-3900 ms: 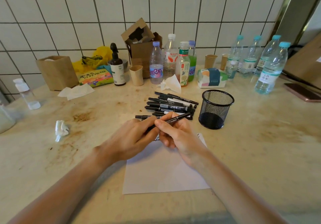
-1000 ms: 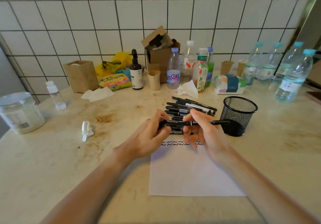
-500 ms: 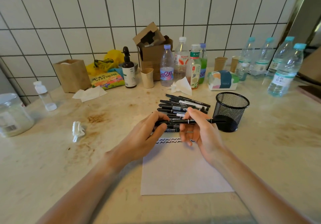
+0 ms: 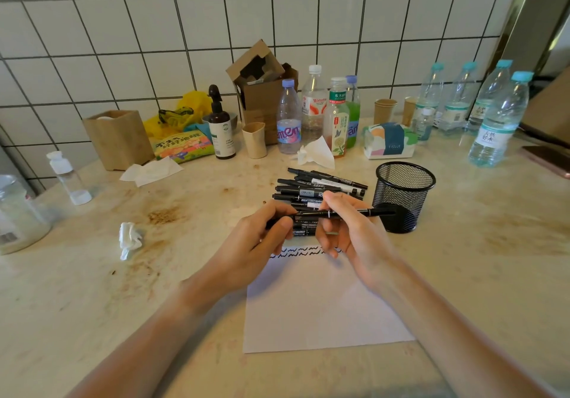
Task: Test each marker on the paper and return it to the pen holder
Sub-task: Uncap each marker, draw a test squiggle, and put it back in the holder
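A black marker (image 4: 367, 212) lies level in the air between both hands, above the far edge of the white paper (image 4: 317, 308). My left hand (image 4: 262, 243) pinches its left end; my right hand (image 4: 351, 231) grips its middle, and the right end points at the black mesh pen holder (image 4: 404, 195). Wavy black lines (image 4: 296, 252) run along the paper's far edge. A pile of several black markers (image 4: 317, 187) lies on the counter just behind my hands. Whether the held marker's cap is fully on is hidden by my left fingers.
A crumpled tissue (image 4: 129, 238) lies to the left. Bottles (image 4: 314, 110), a paper cup (image 4: 254, 140), a tissue pack (image 4: 389, 140) and a cardboard box (image 4: 262, 89) line the tiled wall. Water bottles (image 4: 496, 120) stand at the right, a clear jar (image 4: 18, 212) at far left.
Since 3.9 s ago wavy lines have appeared on the paper. In the last second both hands keep the marker level; the view has shifted slightly.
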